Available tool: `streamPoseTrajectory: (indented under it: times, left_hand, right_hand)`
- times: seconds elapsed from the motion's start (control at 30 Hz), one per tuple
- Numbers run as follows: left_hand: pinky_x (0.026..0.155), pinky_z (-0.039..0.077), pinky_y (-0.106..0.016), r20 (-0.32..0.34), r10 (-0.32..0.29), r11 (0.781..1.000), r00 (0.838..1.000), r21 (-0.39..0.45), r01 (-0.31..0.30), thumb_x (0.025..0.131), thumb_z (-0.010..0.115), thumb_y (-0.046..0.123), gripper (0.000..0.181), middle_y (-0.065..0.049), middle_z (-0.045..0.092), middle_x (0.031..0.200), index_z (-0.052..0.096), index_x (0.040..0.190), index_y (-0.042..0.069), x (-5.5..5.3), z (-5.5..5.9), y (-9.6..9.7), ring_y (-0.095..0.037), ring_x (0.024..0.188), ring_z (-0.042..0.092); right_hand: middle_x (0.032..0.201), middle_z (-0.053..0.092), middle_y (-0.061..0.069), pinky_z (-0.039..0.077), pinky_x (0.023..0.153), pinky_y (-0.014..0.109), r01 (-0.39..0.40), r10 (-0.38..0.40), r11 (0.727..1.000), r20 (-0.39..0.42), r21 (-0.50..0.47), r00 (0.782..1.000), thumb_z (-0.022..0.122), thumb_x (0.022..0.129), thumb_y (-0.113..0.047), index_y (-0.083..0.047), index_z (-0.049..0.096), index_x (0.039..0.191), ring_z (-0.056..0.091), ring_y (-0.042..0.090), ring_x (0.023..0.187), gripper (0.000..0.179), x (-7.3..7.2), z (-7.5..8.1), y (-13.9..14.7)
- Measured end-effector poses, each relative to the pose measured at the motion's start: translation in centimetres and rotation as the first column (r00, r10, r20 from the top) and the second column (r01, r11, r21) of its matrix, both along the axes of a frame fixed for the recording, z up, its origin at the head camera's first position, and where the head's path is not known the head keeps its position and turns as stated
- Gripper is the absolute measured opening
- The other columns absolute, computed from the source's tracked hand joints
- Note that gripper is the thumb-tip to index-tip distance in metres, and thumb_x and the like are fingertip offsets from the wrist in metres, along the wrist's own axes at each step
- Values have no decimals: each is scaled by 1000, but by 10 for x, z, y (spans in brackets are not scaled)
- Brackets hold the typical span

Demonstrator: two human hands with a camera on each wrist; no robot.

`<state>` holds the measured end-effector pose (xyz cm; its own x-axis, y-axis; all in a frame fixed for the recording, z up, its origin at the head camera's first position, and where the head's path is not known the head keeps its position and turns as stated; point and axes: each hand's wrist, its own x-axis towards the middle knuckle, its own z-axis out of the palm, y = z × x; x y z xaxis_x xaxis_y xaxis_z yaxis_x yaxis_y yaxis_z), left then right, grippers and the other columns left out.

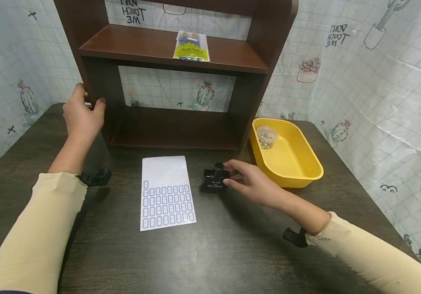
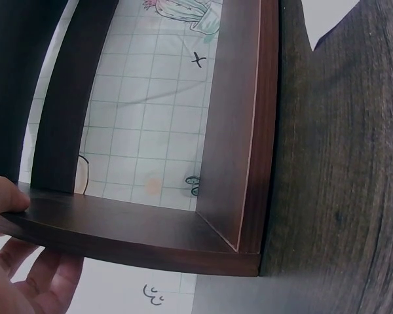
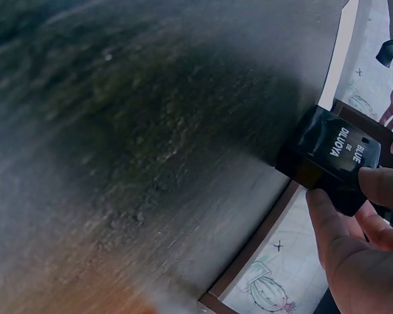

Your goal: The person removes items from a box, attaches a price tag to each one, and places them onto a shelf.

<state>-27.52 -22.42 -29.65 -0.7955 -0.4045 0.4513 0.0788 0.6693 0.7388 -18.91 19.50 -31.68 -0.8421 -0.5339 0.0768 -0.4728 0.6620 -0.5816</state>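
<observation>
With thumb and fingers on either side of the board, my left hand (image 1: 83, 115) grips the left side panel of a dark brown wooden shelf (image 1: 173, 145). The left wrist view shows the thumb on the inner face of the side panel (image 2: 137, 229) and fingers behind it. My right hand (image 1: 252, 182) pinches a small black perfume bottle (image 1: 214, 181) with a dark cap, lettered "BLUE DE DILUOYA", by its right side. In the right wrist view the bottle (image 3: 331, 157) is held between thumb and fingers. Whether its base touches the table cannot be told.
A sheet of blue-outlined labels (image 1: 166, 196) lies left of the bottle. To the right stands a yellow tray (image 1: 293, 153) holding a small clear tub (image 1: 266, 135). A yellow-green packet (image 1: 192, 47) lies on the upper shelf. Patterned cloth (image 1: 372, 94) hangs around the table.
</observation>
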Motion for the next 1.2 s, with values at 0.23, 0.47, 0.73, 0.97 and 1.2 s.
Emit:
streamPoseTrajectory:
  times: [0.23, 0.47, 0.73, 0.97, 1.2]
  left_hand:
    - [67, 38, -21, -1, 10, 1000, 1000, -8, -10, 105, 52, 29, 37, -20, 70, 127, 57, 134, 6, 1, 0, -2, -23, 90, 64]
    - [80, 50, -54, 72, -39, 995, 997, -92, 45, 107, 47, 29, 47, -36, 63, 120, 51, 134, -10, 5, 1, -7, -52, 103, 63]
    - [50, 44, -44, 495, -24, 913, 869, -343, 221, 107, 47, 41, 55, -21, 59, 74, 65, 92, -8, 17, -1, -13, -36, 62, 58]
    - [55, 43, -37, 691, -123, 814, 712, -339, 471, 104, 57, 42, 47, -7, 55, 69, 66, 84, 0, 26, -5, 4, -25, 65, 54]
    - [79, 54, -44, 677, -395, 667, 621, -253, 701, 97, 72, 32, 40, -20, 68, 106, 66, 114, -3, 28, -12, 36, -31, 94, 62]
  right_hand:
    - [134, 69, 17, 56, 104, 52, 2, -2, 1000, 14, 24, 1000, 72, 99, -12, -1, 62, 133, 67, 32, 122, 38, -2, 2, -3]
    - [134, 69, 18, 56, 104, 53, -2, 0, 999, 34, 34, 999, 71, 99, -12, -2, 61, 133, 66, 34, 124, 37, -2, 2, -3]
    - [135, 69, 18, 57, 103, 52, -8, 7, 1000, 45, 28, 999, 71, 99, -12, -3, 60, 134, 66, 34, 125, 37, -1, 1, -1]
    - [135, 69, 18, 56, 103, 52, -4, 3, 1000, 62, 30, 998, 70, 100, -11, -3, 60, 134, 66, 34, 126, 37, 0, 4, 0]
    - [138, 65, 17, 56, 105, 50, -5, 9, 999, 116, -34, 993, 72, 98, -10, -4, 56, 137, 63, 32, 127, 43, 1, 5, 2]
